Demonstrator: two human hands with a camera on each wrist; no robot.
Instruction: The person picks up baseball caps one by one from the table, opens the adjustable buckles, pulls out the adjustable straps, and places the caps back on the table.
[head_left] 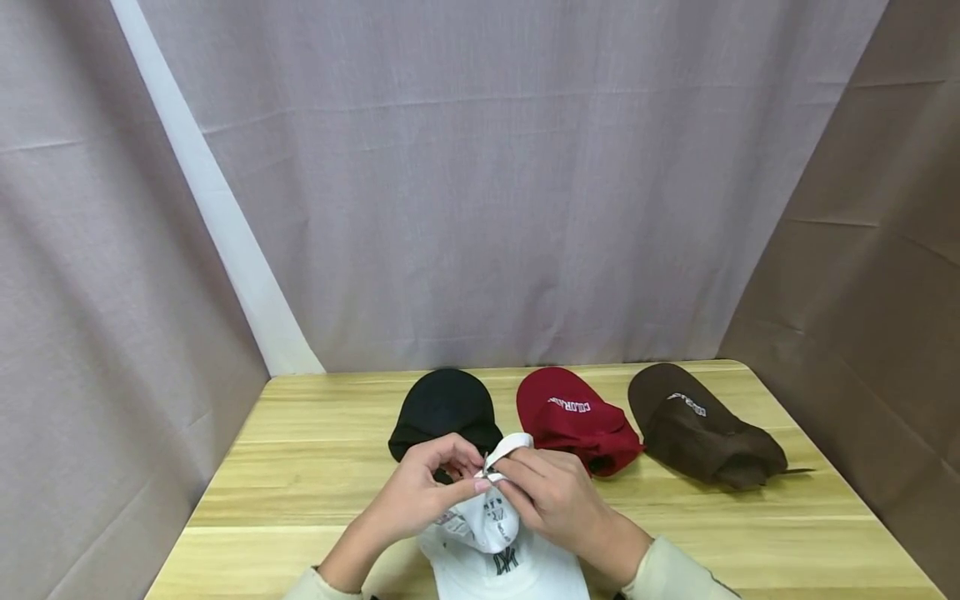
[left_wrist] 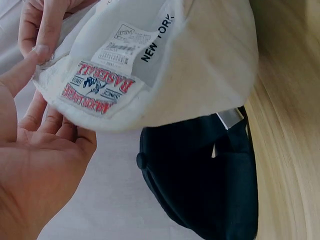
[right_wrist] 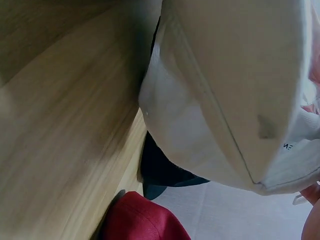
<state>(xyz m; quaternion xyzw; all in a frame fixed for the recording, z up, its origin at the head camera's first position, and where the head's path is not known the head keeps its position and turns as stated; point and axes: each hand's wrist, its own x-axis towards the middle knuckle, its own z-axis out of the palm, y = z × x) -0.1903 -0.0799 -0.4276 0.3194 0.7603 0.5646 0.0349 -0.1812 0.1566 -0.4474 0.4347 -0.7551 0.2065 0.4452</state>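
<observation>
While left hand (head_left: 412, 493) and right hand (head_left: 561, 500) pinch looped strap (head_left: 513, 443) of white cloth cap (head_left: 517, 577), metal buckle (head_left: 487, 467) is partly hidden.

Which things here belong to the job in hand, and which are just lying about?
Apparently in the job:
white cap
its strap
left hand and right hand, working at the strap

Apparently just lying about, unheld on the table:
black cap
red cap
brown cap

Free passage left of black cap (head_left: 446, 407)
</observation>
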